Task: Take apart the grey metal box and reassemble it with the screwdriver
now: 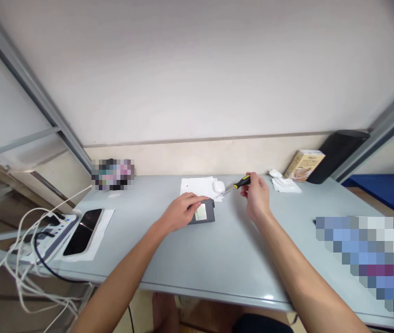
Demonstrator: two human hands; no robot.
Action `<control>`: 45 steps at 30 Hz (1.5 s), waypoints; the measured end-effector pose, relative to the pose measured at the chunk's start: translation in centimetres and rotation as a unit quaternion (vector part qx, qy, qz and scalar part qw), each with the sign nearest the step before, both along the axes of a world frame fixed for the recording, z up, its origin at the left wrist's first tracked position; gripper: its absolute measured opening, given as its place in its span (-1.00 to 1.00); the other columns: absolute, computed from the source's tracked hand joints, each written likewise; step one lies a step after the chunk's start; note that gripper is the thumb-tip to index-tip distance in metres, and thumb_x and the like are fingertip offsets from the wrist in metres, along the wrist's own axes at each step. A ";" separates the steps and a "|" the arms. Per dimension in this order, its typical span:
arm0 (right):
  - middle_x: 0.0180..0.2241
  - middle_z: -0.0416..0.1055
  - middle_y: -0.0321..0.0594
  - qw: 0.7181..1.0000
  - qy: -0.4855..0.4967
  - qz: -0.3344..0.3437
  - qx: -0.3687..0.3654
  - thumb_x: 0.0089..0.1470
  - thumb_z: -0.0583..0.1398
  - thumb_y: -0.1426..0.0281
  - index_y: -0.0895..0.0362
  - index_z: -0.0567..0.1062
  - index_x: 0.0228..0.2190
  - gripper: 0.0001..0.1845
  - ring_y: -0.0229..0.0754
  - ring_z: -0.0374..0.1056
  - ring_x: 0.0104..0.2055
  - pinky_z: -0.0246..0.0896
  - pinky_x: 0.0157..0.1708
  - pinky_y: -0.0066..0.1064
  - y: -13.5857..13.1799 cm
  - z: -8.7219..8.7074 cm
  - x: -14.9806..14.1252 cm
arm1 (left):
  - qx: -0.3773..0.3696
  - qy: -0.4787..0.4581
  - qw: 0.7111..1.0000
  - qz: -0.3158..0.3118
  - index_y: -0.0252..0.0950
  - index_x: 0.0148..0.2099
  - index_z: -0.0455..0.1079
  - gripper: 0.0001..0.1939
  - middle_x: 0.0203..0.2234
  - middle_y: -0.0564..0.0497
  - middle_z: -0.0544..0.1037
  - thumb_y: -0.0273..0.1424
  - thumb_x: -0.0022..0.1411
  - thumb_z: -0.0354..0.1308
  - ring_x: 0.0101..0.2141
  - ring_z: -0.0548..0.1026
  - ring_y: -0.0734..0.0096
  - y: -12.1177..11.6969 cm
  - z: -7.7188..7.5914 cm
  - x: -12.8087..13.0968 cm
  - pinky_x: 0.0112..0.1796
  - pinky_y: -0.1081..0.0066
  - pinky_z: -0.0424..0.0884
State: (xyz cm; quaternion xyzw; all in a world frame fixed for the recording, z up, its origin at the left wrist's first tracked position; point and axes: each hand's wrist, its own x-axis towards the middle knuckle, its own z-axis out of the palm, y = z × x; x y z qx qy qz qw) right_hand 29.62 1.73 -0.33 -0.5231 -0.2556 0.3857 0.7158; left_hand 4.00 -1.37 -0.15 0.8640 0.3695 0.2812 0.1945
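Observation:
Under my left hand (183,210) lies a dark, flat rectangular device (209,213) with a pale label on its face. The fingers press over its left part and top edge, hiding much of it. In my right hand (257,196) is a screwdriver (241,181) with a black and yellow handle, closed in the fingers. Its metal shaft points left and down, the tip close to the device's upper right corner; whether it touches, I cannot tell. Behind the device are white paper (197,185) and a small white rounded case (218,186).
To the left, a phone (84,231) rests on paper beside a power strip (56,236) with tangled white cables (19,277). At the back right stand a yellow box (304,165), a black cylinder (339,155) and crumpled tissue (286,184). Blurred items lie at both sides.

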 end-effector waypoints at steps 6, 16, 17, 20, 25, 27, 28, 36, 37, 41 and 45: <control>-0.55 0.29 -0.44 1.000 -0.010 0.002 -0.004 0.09 0.29 0.02 0.08 0.47 -0.28 -0.61 -0.34 0.13 -0.62 0.00 -0.64 -0.47 0.1 -0.3 0.0 | -0.058 -0.014 0.998 0.029 -0.14 0.18 0.56 -0.62 -0.23 -0.02 0.65 -0.33 0.53 -0.03 -0.16 0.51 0.26 1.0 -1.6 -0.2 -0.07 0.26 0.48; -0.56 0.30 -0.45 1.000 0.005 -0.001 0.003 0.09 0.28 0.04 0.09 0.47 -0.26 -0.62 -0.35 0.15 -0.61 0.03 -0.64 -0.49 0.0 0.1 0.3 | -0.063 0.007 0.998 0.001 -0.16 0.06 0.61 -0.59 -0.19 -0.06 0.59 -0.41 0.53 -0.09 -0.13 0.52 0.29 0.8 -1.1 -0.3 -0.05 0.28 0.50; -0.56 0.30 -0.44 1.000 0.004 0.000 0.004 0.09 0.28 0.03 0.09 0.47 -0.26 -0.61 -0.35 0.14 -0.62 0.03 -0.64 -0.49 0.0 0.1 0.3 | -0.070 0.010 0.997 -0.006 -0.15 0.10 0.59 -0.63 -0.15 -0.07 0.58 -0.37 0.53 -0.06 -0.10 0.53 0.29 0.7 -0.7 -0.5 -0.03 0.27 0.50; -0.57 0.28 -0.45 1.000 0.004 -0.005 0.003 0.09 0.29 0.00 0.09 0.46 -0.27 -0.58 -0.35 0.13 -0.63 0.03 -0.64 -0.49 0.1 0.0 0.3 | -0.100 0.041 0.993 -0.050 -0.07 0.36 0.35 -0.46 0.07 -0.12 0.50 -0.14 0.40 0.22 0.03 0.50 0.20 0.4 0.6 -1.7 0.05 0.20 0.49; -0.60 0.25 -0.46 1.000 0.005 -0.005 0.000 0.11 0.29 -0.02 0.07 0.44 -0.28 -0.58 -0.34 0.13 -0.63 0.02 -0.65 -0.48 0.0 0.4 0.3 | -0.107 0.115 0.981 -0.113 0.07 0.44 0.22 0.02 0.08 -0.07 0.40 -0.20 -0.03 0.57 0.08 0.46 0.08 0.2 1.6 -3.2 0.04 0.16 0.52; -0.60 0.24 -0.46 1.000 0.005 -0.004 -0.008 0.12 0.28 -0.01 0.07 0.44 -0.28 -0.59 -0.34 0.12 -0.63 0.01 -0.65 -0.48 -0.1 0.5 0.3 | -0.110 0.108 0.983 -0.101 0.06 0.37 0.32 -0.14 0.02 -0.04 0.39 -0.27 0.04 0.52 0.02 0.49 0.16 0.1 1.7 -3.1 0.02 0.20 0.52; -0.60 0.25 -0.46 1.000 0.006 -0.006 -0.010 0.12 0.28 0.00 0.07 0.44 -0.28 -0.60 -0.34 0.12 -0.63 0.01 -0.65 -0.48 -0.1 0.6 0.3 | -0.116 0.102 0.984 -0.092 0.04 0.33 0.37 -0.22 0.01 -0.03 0.39 -0.28 0.07 0.49 -0.01 0.50 0.18 0.0 1.7 -2.9 0.01 0.22 0.52; -0.58 0.26 -0.45 1.000 0.019 -0.004 -0.015 0.13 0.27 0.09 0.08 0.45 -0.28 -0.69 -0.34 0.11 -0.61 0.00 -0.63 -0.48 -0.3 0.9 0.1 | -0.187 0.034 0.981 -0.026 -0.15 0.13 0.55 -0.55 0.01 -0.07 0.61 -0.07 0.29 0.31 -0.01 0.58 0.15 -0.3 2.6 -2.0 0.01 0.24 0.51; -0.58 0.26 -0.45 1.000 0.020 -0.003 -0.018 0.14 0.26 0.11 0.09 0.45 -0.28 -0.70 -0.34 0.11 -0.61 0.00 -0.63 -0.48 -0.3 0.9 0.0 | -0.186 0.032 0.982 -0.022 -0.15 0.13 0.55 -0.57 0.02 -0.07 0.62 -0.06 0.34 0.25 0.00 0.58 0.16 -0.3 2.6 -1.9 0.01 0.26 0.50; -0.56 0.26 -0.44 1.000 0.016 0.001 -0.017 0.15 0.25 0.12 0.09 0.46 -0.27 -0.71 -0.34 0.12 -0.60 0.01 -0.62 -0.48 -0.2 0.7 0.0 | -0.160 0.026 0.987 0.006 -0.18 0.12 0.56 -0.54 0.02 -0.07 0.63 -0.02 0.48 0.03 -0.02 0.57 0.18 -0.2 2.1 -1.5 -0.02 0.27 0.50; -0.54 0.26 -0.43 1.000 0.008 0.000 -0.014 0.12 0.29 0.03 0.08 0.46 -0.29 -0.63 -0.34 0.13 -0.60 0.01 -0.63 -0.46 -0.2 0.5 -0.3 | -0.162 0.014 0.985 0.064 -0.24 -0.06 0.58 -0.43 -0.17 -0.07 0.63 0.03 0.52 -0.12 -0.13 0.54 0.19 -0.1 1.2 -0.8 -0.05 0.26 0.47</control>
